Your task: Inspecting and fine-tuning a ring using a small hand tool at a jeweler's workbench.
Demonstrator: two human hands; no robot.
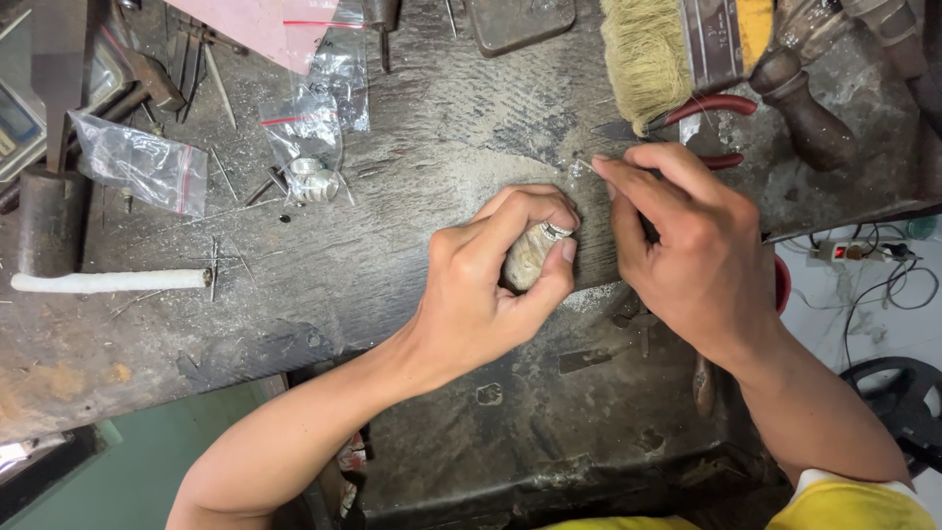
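Gripping ring holder (527, 260) in left hand (481, 285); right hand (677, 236) pinching.

Dark, scratched and stained metal-topped bench (412, 128), surface dusty with filings. On it at left: clear plastic zip bags with red seal strips (147, 162), a second bag with small silver rings spilling from it (316, 177), a white cylindrical rod (108, 282) lying flat, thin metal wires and needle tools (211, 79) scattered about. At top right: wide flat brush with pale bristles (648, 49), red-handled pliers (687, 113) just beside it, dark turned wooden handle (800, 103) near the bench edge.
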